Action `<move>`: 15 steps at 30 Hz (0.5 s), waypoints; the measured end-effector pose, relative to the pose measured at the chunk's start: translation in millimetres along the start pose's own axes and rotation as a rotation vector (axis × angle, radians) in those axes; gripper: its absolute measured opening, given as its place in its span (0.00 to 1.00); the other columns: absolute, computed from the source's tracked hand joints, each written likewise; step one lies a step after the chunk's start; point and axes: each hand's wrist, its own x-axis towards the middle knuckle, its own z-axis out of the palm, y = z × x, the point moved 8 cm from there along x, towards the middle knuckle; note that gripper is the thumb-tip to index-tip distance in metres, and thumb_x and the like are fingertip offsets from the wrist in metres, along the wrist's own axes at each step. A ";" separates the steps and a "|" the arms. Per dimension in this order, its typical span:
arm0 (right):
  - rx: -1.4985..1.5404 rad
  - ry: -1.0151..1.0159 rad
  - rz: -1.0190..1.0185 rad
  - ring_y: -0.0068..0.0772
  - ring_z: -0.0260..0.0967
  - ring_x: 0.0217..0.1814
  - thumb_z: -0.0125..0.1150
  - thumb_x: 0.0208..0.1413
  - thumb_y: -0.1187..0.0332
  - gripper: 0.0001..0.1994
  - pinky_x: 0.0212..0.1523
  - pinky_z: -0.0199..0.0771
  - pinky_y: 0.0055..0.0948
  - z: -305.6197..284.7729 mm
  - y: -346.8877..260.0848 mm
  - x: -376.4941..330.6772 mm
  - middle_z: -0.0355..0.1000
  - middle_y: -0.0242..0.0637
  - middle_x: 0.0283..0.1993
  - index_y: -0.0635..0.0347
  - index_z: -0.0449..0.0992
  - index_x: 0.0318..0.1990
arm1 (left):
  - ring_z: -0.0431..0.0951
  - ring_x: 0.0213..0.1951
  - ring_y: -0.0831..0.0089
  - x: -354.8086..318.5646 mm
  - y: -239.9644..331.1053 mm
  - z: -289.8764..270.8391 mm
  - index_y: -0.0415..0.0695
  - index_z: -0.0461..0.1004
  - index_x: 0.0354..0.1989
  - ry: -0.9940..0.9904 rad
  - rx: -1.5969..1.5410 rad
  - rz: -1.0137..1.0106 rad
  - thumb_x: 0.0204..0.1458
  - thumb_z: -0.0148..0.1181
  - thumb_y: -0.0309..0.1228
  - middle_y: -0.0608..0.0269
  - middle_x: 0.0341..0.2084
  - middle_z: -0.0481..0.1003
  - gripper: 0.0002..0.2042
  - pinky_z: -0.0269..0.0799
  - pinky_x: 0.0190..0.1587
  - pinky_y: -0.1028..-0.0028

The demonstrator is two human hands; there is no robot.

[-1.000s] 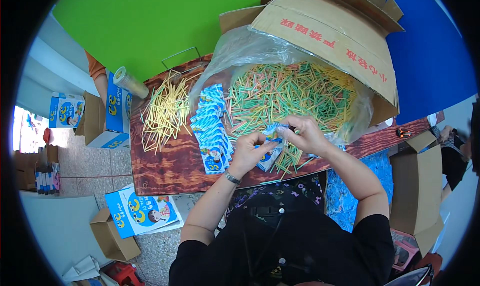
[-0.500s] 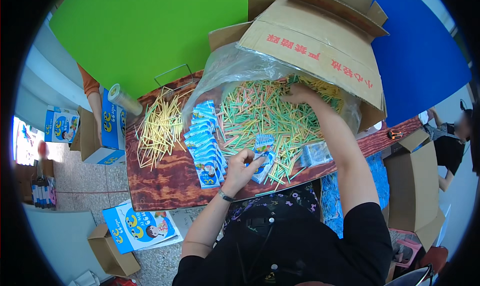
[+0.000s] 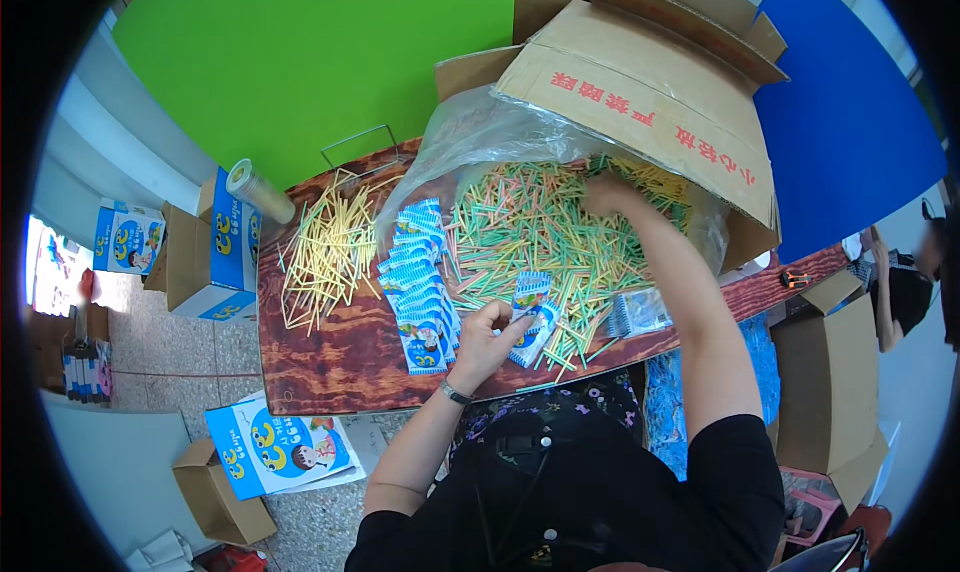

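head view: cardboard box (image 3: 650, 82) above sticks (image 3: 540, 222)

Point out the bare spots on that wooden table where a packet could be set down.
Bare wood on the table lies along its near-left edge, below the yellow sticks and left of the blue packets. The middle and right are crowded: green and orange sticks, the left hand, the right hand.

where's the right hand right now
In the head view the right hand is stretched out to the far right of the table, reaching into the pile of coloured sticks at the mouth of the tipped cardboard box.
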 end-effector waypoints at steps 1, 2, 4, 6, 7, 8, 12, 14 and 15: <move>-0.020 -0.090 -0.016 0.52 0.68 0.58 0.50 0.54 0.65 0.19 0.57 0.70 0.44 4.5 6.6 -4.6 0.70 0.53 0.56 0.62 0.76 0.50 | 0.64 0.24 0.87 -0.4 -0.6 -0.5 0.39 0.71 0.26 0.000 -0.012 -0.017 0.52 0.66 0.29 0.73 0.20 0.69 0.09 0.60 0.25 0.82; -0.023 -0.092 -0.022 0.52 0.68 0.58 0.50 0.54 0.65 0.19 0.57 0.70 0.44 2.7 11.2 -12.5 0.70 0.53 0.56 0.62 0.76 0.50 | 0.64 0.24 0.87 -2.4 -3.2 -1.6 0.39 0.71 0.26 0.006 -0.012 -0.020 0.52 0.66 0.29 0.73 0.20 0.69 0.09 0.60 0.25 0.82; 0.051 0.123 -0.200 0.54 0.70 0.54 0.48 0.56 0.63 0.18 0.54 0.70 0.45 -14.4 13.3 -33.2 0.72 0.55 0.50 0.67 0.73 0.47 | 0.64 0.24 0.87 -2.2 -6.1 -0.8 0.40 0.71 0.26 0.016 0.004 -0.009 0.52 0.66 0.30 0.73 0.19 0.68 0.10 0.60 0.25 0.81; 0.128 0.213 -0.238 0.54 0.70 0.51 0.48 0.57 0.62 0.17 0.52 0.70 0.46 -14.4 26.6 -45.8 0.72 0.55 0.47 0.67 0.71 0.46 | 0.64 0.24 0.86 -1.0 -2.9 3.6 0.40 0.71 0.26 0.000 0.038 0.000 0.51 0.66 0.30 0.73 0.19 0.68 0.10 0.60 0.25 0.81; 0.207 0.301 -0.284 0.54 0.71 0.49 0.48 0.59 0.60 0.17 0.50 0.69 0.46 -22.4 24.6 -56.4 0.73 0.55 0.44 0.68 0.70 0.44 | 0.64 0.23 0.86 -0.6 -0.6 5.4 0.40 0.70 0.25 -0.010 0.077 0.006 0.51 0.66 0.30 0.73 0.19 0.67 0.11 0.60 0.25 0.80; 0.207 0.303 -0.283 0.54 0.71 0.49 0.48 0.59 0.60 0.17 0.50 0.69 0.46 -24.1 24.4 -63.4 0.73 0.55 0.44 0.68 0.70 0.44 | 0.64 0.23 0.86 -0.1 1.8 6.4 0.40 0.70 0.25 -0.012 0.078 0.008 0.51 0.66 0.30 0.73 0.19 0.67 0.11 0.60 0.25 0.80; 0.491 0.153 -0.305 0.52 0.71 0.46 0.47 0.62 0.56 0.18 0.46 0.68 0.45 -22.5 25.0 -80.4 0.73 0.52 0.43 0.67 0.68 0.43 | 0.63 0.23 0.86 -0.5 -0.7 8.9 0.41 0.69 0.24 0.004 0.055 0.009 0.51 0.66 0.30 0.74 0.18 0.67 0.11 0.59 0.24 0.79; 0.527 0.104 -0.314 0.51 0.70 0.45 0.47 0.63 0.55 0.19 0.45 0.68 0.44 -13.2 32.1 -80.9 0.73 0.50 0.43 0.66 0.68 0.44 | 0.63 0.23 0.86 1.0 0.2 12.9 0.41 0.69 0.24 0.004 0.045 0.005 0.51 0.66 0.30 0.74 0.18 0.67 0.11 0.59 0.24 0.79; 0.402 0.121 -0.343 0.47 0.70 0.45 0.46 0.64 0.55 0.18 0.46 0.68 0.41 -5.3 34.9 -77.6 0.73 0.47 0.43 0.64 0.69 0.45 | 0.63 0.22 0.85 1.9 1.6 14.2 0.41 0.69 0.24 0.005 0.013 0.005 0.50 0.67 0.32 0.72 0.17 0.67 0.12 0.59 0.24 0.79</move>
